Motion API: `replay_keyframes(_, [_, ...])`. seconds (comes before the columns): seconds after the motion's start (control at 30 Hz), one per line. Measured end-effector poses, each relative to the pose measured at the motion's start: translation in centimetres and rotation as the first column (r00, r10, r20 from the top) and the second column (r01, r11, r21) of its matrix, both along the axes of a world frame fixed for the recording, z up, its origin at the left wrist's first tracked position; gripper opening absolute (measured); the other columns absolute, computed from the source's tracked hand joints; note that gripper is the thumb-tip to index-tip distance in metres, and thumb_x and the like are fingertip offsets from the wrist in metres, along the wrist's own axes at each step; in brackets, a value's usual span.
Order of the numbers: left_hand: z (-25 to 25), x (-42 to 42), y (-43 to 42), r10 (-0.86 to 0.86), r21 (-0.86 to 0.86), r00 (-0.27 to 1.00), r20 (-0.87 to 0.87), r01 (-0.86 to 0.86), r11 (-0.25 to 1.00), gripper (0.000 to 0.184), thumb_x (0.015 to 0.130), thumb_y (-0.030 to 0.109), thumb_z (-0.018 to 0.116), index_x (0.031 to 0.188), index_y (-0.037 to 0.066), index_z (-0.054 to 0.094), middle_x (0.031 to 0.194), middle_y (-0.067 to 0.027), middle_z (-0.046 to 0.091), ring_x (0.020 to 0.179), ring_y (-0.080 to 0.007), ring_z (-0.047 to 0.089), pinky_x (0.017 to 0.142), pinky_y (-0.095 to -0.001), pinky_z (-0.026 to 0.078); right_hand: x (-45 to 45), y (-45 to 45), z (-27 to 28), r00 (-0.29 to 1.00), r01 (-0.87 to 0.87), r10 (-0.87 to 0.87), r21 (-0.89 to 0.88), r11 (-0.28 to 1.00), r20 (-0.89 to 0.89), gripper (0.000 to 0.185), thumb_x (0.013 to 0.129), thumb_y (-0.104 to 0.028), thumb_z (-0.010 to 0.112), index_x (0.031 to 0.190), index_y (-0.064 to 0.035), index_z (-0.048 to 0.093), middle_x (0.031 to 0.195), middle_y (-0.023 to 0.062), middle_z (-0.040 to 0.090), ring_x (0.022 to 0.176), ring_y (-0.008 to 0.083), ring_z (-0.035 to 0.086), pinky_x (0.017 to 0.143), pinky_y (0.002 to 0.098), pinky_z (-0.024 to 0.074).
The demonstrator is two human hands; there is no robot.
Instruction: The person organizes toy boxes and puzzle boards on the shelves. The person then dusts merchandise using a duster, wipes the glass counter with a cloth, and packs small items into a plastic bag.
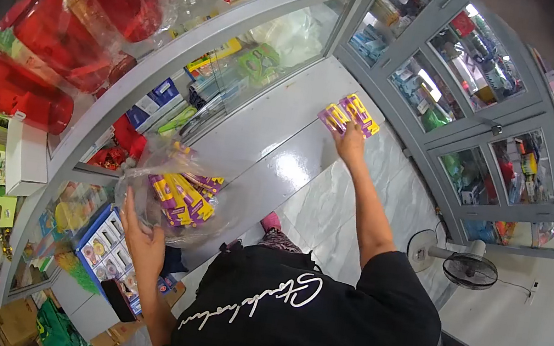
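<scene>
My right hand is stretched forward near the far corner of the glossy white ledge, its fingers closed on purple-and-yellow packs. Whether those packs also touch the ledge is hard to tell. Nearer to me, a clear plastic bag holds several similar long purple-and-yellow packs. Against the bag's left side rests my left hand, with fingers extended and thumb apart. The print on the packs is too small to read.
A glass display case curves along the left, with red plastic jars on top. Grey glass-door cabinets stand ahead on the right. A fan sits to the right. A blue boxed set lies by my left arm.
</scene>
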State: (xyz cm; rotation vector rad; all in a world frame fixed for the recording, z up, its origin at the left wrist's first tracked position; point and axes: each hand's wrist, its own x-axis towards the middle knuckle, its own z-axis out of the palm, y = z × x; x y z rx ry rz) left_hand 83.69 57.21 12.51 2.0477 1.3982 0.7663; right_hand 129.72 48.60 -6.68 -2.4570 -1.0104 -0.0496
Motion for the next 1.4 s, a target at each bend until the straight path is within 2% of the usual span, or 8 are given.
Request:
replay_keyframes(0.1, [-0.9, -0.2, 0.3, -0.033, 0.085, 0.992, -0.125, 0.044, 0.995, 0.078, 0.064, -0.007, 0.049, 0.138, 0.007, 0.03, 0.135, -0.0208, 0.036, 0.126, -0.0379, 0.031, 0.107, -0.0406, 0.021, 3.5, 1.0, -3.6, 0.916, -0.043, 0.036, 0.008, 0.999, 0.4, 0.043, 0.073, -0.025, 0.068, 0.102, 0.0033, 0.053, 0.105, 0.0255, 0.054, 0.101, 0.0402, 0.051, 0.083, 0.0489, 0.0422])
replay_keyframes(0.47, [0.1, 0.0, -0.5, 0.039, 0.005, 0.997, -0.064, -0.039, 0.999, 0.076, 0.067, -0.01, 0.049, 0.138, 0.006, 0.028, 0.134, -0.0243, 0.035, 0.124, -0.0397, 0.035, 0.101, -0.0354, 0.031, -0.4, 0.1, 0.3, 0.966, -0.191, 0.159, -0.153, 0.97, -0.202, 0.034, 0.078, -0.031, 0.065, 0.092, -0.0005, 0.061, 0.09, 0.0162, 0.06, 0.082, 0.0278, 0.058, 0.07, 0.039, 0.0461])
replay_keyframes(0.7, [-0.1, -1.1, -0.3, -0.061, -0.027, 0.998, 0.015, 0.061, 0.998, 0.073, 0.069, -0.006, 0.05, 0.138, 0.006, 0.028, 0.134, -0.0238, 0.036, 0.127, -0.0413, 0.031, 0.103, -0.0401, 0.029, -15.1, -1.1, 20.0, 0.131, -0.503, 0.579, 0.45, 0.738, -0.805, 0.029, 0.077, -0.027, 0.066, 0.086, 0.0, 0.062, 0.07, -0.0002, 0.056, 0.065, 0.0066, 0.05, 0.054, 0.0232, 0.0387])
replay_keyframes(0.83, [-0.3, -1.2, 0.3, -0.086, -0.003, 0.993, 0.078, 0.087, 0.996, 0.072, 0.069, -0.008, 0.05, 0.137, 0.004, 0.031, 0.131, -0.0215, 0.038, 0.123, -0.0365, 0.037, 0.102, -0.0357, 0.03, -25.2, 4.7, 19.6, 0.368, -0.871, 0.816, 0.141, 0.47, -0.445, 0.04, 0.077, -0.036, 0.063, 0.083, 0.0032, 0.061, 0.071, 0.0146, 0.062, 0.06, 0.0267, 0.059, 0.056, 0.0364, 0.0449])
replay_keyframes(0.97, [-0.1, -1.6, 0.9, -0.078, 0.008, 0.995, 0.065, 0.077, 0.997, 0.072, 0.068, -0.008, 0.05, 0.137, 0.004, 0.03, 0.131, -0.0213, 0.038, 0.124, -0.0361, 0.037, 0.102, -0.0359, 0.03, -32.1, 11.8, 12.1, 0.658, -0.75, 0.7, -0.157, 0.643, -0.277, 0.041, 0.077, -0.037, 0.062, 0.083, 0.0034, 0.06, 0.079, 0.0233, 0.062, 0.074, 0.0403, 0.06, 0.07, 0.0465, 0.0482])
replay_keyframes(1.17, [-0.1, -2.1, 0.8, -0.061, 0.028, 0.995, 0.081, 0.059, 0.998, 0.073, 0.067, -0.007, 0.05, 0.137, 0.003, 0.03, 0.132, -0.0218, 0.038, 0.123, -0.0366, 0.037, 0.103, -0.0365, 0.029, -33.4, 14.0, 10.6, 0.634, -0.728, 0.687, 0.025, 0.685, -0.354, 0.044, 0.079, -0.036, 0.061, 0.099, 0.0032, 0.056, 0.088, 0.0255, 0.06, 0.08, 0.039, 0.061, 0.073, 0.0454, 0.048])
replay_keyframes(1.27, [-0.6, -1.9, 1.1, -0.084, 0.102, 0.994, 0.068, 0.077, 0.992, 0.073, 0.067, -0.007, 0.051, 0.137, 0.003, 0.03, 0.132, -0.0219, 0.037, 0.123, -0.0368, 0.037, 0.104, -0.0379, 0.028, -30.7, 9.5, 13.5, 0.393, -0.772, 0.918, 0.557, 0.307, 0.039, 0.035, 0.081, -0.025, 0.064, 0.099, 0.004, 0.057, 0.082, 0.0233, 0.059, 0.074, 0.0377, 0.06, 0.066, 0.0417, 0.0475])
replay_keyframes(1.4, [-1.2, -1.0, 1.0, -0.063, 0.155, 0.997, 0.035, 0.057, 0.986, 0.074, 0.066, -0.008, 0.05, 0.137, 0.002, 0.03, 0.133, -0.0215, 0.038, 0.125, -0.0372, 0.034, 0.105, -0.0386, 0.024, -20.5, 2.6, 14.9, 0.695, -0.53, 0.682, 0.478, 0.701, -0.23, 0.026, 0.078, -0.02, 0.067, 0.095, -0.0013, 0.062, 0.081, 0.0141, 0.061, 0.067, 0.0217, 0.06, 0.057, 0.0313, 0.0484])
